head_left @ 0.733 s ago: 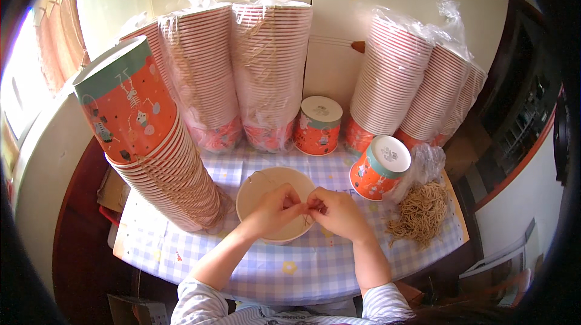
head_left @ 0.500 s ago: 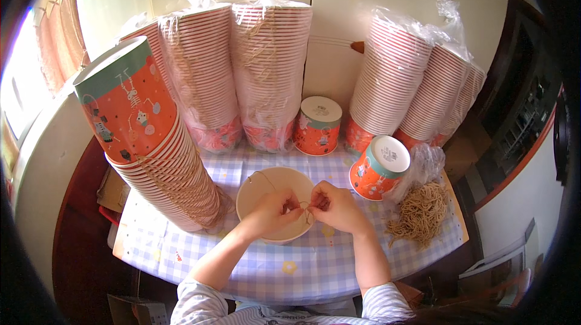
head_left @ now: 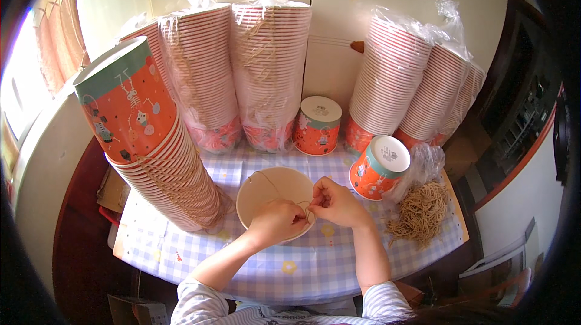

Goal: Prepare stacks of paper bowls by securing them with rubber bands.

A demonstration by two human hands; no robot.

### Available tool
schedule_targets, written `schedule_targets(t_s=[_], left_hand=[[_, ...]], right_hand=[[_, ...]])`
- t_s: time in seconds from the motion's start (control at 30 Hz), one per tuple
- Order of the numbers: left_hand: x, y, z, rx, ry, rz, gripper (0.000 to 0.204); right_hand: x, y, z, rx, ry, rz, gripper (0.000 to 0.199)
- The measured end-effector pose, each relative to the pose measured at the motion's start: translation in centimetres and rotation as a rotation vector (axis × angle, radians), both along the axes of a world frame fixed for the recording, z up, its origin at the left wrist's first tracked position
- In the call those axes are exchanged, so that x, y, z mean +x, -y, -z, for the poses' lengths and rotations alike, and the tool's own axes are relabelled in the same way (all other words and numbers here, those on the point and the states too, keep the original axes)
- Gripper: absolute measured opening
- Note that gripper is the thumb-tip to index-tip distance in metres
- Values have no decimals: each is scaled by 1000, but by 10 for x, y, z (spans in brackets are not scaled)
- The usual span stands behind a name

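Note:
A white-lined paper bucket (head_left: 248, 195) stands open end up in front of me. Over its right part, my left hand (head_left: 279, 221) and my right hand (head_left: 336, 203) pinch a thin tan string (head_left: 272, 184) between their fingertips. One length of it runs across the mouth to the far left rim, and a small loop shows between the hands. Whether the string is knotted is too fine to tell. To the right of my right hand lies a heap of the same tan string (head_left: 420, 213). Beside that heap an orange and green bucket (head_left: 378, 170) stands upside down.
A tall leaning stack of nested buckets (head_left: 163, 167) with string hanging on it stands at the left. Several bagged stacks (head_left: 272, 65) line the back, with more stacks (head_left: 393, 77) at the right. Another upturned bucket (head_left: 318, 128) sits between them on the checked tablecloth (head_left: 242, 264).
My left hand has turned and dropped slightly lower, and my right hand has lifted its fingers a little. A gap with string in it now shows between them. The buckets have not moved.

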State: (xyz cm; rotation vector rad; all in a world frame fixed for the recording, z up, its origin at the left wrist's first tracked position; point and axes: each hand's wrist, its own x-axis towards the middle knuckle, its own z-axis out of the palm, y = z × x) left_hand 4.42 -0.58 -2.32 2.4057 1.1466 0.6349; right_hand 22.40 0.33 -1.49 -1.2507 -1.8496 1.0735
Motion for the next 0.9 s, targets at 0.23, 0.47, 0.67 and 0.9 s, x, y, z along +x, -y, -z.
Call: schedule_targets(t_s=[0.23, 0.47, 0.67, 0.9], left_hand=[[-2, -1, 4, -23, 3, -57, 20], [0, 0, 0, 36, 7, -16, 23], [0, 0, 8, 94, 48, -28, 21], [-3, -3, 5, 107, 71, -100, 12]], right_hand=[[-2, 2, -7, -33, 14, -22, 25], [-2, 1, -3, -5, -12, -19, 26], [-3, 2, -5, -39, -2, -24, 25], [0, 1, -6, -53, 8, -51, 24]])
